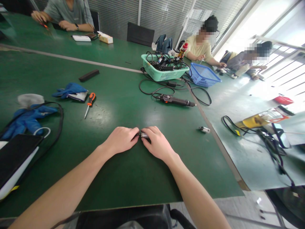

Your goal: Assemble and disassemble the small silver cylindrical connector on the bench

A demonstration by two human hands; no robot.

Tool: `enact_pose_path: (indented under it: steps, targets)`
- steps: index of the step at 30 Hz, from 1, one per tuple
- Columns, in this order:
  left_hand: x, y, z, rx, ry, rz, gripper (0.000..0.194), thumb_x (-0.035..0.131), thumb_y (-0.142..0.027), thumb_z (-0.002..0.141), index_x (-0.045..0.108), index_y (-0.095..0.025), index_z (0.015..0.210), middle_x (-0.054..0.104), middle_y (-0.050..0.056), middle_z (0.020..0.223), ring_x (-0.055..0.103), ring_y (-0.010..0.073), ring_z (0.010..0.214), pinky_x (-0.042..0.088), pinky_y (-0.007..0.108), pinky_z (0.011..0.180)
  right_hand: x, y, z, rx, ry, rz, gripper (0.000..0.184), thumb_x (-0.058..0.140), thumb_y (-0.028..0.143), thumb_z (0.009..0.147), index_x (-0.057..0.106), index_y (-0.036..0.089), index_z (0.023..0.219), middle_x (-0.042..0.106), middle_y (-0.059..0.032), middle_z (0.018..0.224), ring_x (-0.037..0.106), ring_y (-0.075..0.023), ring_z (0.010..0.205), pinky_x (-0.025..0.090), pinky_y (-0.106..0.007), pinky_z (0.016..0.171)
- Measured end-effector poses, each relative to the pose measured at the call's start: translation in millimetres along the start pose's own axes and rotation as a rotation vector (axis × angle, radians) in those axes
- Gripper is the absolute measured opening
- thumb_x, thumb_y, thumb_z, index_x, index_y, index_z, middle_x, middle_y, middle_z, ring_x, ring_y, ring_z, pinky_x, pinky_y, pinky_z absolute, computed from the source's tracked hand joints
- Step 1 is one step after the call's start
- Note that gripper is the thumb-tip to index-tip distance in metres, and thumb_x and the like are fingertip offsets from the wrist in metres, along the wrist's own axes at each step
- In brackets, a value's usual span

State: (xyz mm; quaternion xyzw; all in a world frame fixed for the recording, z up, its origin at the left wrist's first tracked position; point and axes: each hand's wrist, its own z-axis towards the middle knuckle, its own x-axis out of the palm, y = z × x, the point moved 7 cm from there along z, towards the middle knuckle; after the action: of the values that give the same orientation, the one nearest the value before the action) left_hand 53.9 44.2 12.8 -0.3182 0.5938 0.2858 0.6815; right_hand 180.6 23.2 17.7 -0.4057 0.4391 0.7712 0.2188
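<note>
My left hand [121,140] and my right hand [157,143] meet low over the green table mat [114,181], pinching a small metal cylindrical part [144,135] between them. Most of that part is hidden by my fingers. To the right lies a similar small metal-and-black fitting [204,129], apart from both hands. Farther ahead rests a black electric screwdriver [175,100] with its cord. An orange-handled screwdriver [89,104] lies to the left of my hands.
A green basket [164,71] of cables and tools stands beside a blue basket [202,74]. Blue gloves [70,90] and a black case [14,159] lie left. A coiled cable [252,133] lies on the right table. Several co-workers [200,44] sit around the far side.
</note>
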Motion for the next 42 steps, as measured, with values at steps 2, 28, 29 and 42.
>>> enact_pose_path:
  steps: [2, 28, 29, 42]
  targets:
    - [-0.5, -0.3, -0.1, 0.001, 0.001, -0.001, 0.025, 0.039, -0.035, 0.098, 0.059, -0.02, 0.094, 0.071, 0.006, 0.08, 0.068, 0.0223, 0.071, 0.044, 0.031, 0.062, -0.1, 0.1, -0.1, 0.0, 0.002, 0.0, 0.028, 0.057, 0.019, 0.092, 0.06, 0.021, 0.119, 0.064, -0.0096, 0.114, 0.056, -0.0253, 0.109, 0.049, -0.043, 0.097]
    - [4.5, 15.8, -1.6, -0.166, 0.047, -0.087, 0.04, 0.04, -0.054, 0.096, 0.062, -0.021, 0.101, 0.073, 0.007, 0.086, 0.068, 0.0236, 0.079, 0.046, 0.032, 0.068, -43.1, -81.1, 30.4, -0.081, 0.374, -0.552, 0.047, 0.046, 0.004, 0.088, 0.055, 0.022, 0.13, 0.065, -0.0105, 0.115, 0.056, -0.024, 0.109, 0.045, -0.034, 0.091]
    - [4.6, 15.9, -1.5, -0.168, 0.047, -0.088, 0.04, 0.039, -0.054, 0.097, 0.062, -0.021, 0.101, 0.073, 0.007, 0.086, 0.068, 0.0234, 0.078, 0.046, 0.032, 0.068, -52.8, -105.3, 31.4, -0.029, 0.38, -0.56, 0.049, 0.047, 0.002, 0.086, 0.056, 0.021, 0.13, 0.065, -0.0108, 0.117, 0.057, -0.0238, 0.11, 0.045, -0.033, 0.091]
    - [6.2, 15.6, -2.8, -0.176, 0.03, -0.094, 0.035, 0.039, -0.05, 0.097, 0.06, -0.021, 0.098, 0.072, 0.007, 0.083, 0.069, 0.0242, 0.077, 0.046, 0.033, 0.066, -151.2, -275.6, -91.3, 0.316, 0.066, -0.468, 0.044, 0.039, 0.038, 0.097, 0.061, 0.022, 0.131, 0.066, -0.0106, 0.124, 0.06, -0.0275, 0.115, 0.046, -0.043, 0.1]
